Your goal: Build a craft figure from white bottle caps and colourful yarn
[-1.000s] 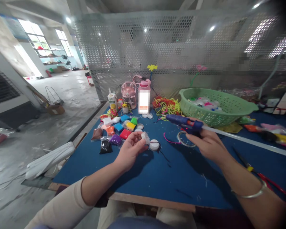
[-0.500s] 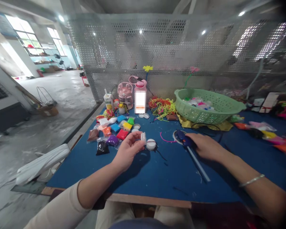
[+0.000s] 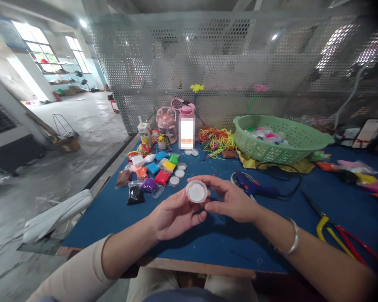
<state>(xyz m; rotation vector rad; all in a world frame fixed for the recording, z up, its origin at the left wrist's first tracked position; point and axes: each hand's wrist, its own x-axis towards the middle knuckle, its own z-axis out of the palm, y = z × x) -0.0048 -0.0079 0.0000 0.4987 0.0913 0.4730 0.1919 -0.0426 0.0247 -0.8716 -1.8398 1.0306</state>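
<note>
1 white cap (image 3: 197, 191) is held above the blue table (image 3: 91, 226), between 2 hands. By the left hand (image 3: 173, 214), its edge is gripped between thumb and fingers. The right hand (image 3: 234, 199) is curved about the rim; whether it grips cannot be told. 1 glue gun (image 3: 260, 188) is placed beyond the right wrist. The cap is probably best pinched lightly by its rim, face uncovered.
</note>
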